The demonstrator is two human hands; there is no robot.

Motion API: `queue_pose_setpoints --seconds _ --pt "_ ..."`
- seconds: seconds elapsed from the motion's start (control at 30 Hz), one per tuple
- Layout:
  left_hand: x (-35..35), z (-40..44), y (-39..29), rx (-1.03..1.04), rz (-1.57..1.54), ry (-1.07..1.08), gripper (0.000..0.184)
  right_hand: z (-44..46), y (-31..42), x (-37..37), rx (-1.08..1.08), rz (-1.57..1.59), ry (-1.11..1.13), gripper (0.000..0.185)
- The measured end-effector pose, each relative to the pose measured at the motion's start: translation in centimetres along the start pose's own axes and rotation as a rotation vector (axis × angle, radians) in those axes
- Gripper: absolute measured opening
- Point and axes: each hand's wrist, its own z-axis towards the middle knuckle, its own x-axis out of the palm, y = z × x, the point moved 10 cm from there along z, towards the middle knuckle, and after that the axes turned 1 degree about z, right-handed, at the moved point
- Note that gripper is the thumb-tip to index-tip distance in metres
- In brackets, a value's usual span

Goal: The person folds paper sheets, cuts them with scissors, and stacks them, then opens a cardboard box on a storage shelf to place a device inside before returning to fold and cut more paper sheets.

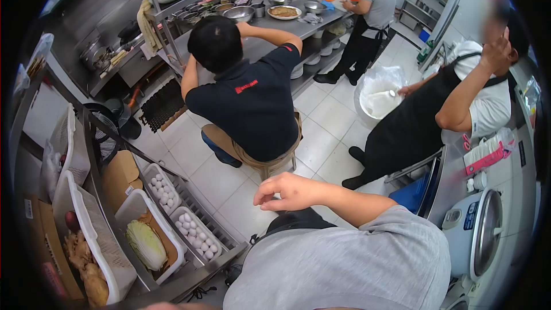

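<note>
My right hand reaches across in front of my grey shirt. Its fingers curl loosely, with a gap between thumb and fingers and nothing visible in them. Below it lies the tiled floor, and just beyond is the stool where a person in a dark shirt sits facing away. Of my left arm only a strip of skin shows at the bottom edge; its fingers are out of sight. Nearest to that side are a white bin with a napa cabbage and trays of eggs.
A shelf bin holds ginger-like roots. At right, a person in a black apron stands by a lined white bucket. A rice cooker sits on the right counter. Another person works at the steel counter.
</note>
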Motion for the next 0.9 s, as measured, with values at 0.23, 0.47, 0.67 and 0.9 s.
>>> queue_pose_setpoints --seconds 0.23,0.47,0.67,0.9 --pt "15.3 -16.0 5.2 -1.070 -0.299 0.810 0.052 -8.1 -4.9 -3.4 0.182 -0.120 -0.141 0.021" --pt "27.8 -37.6 -8.0 -1.843 -0.868 1.295 0.026 -18.3 -1.2 -16.4 -0.016 -0.144 -0.403 0.018" --pt "43.5 -40.9 -13.5 -1.694 -1.064 1.603 0.037 -29.5 18.2 -27.3 -0.859 -0.067 -0.476 0.015" --pt "51.7 -44.1 -18.6 -1.718 -1.360 1.892 0.046 -28.9 14.4 -36.2 -0.986 -0.041 -0.488 0.017"
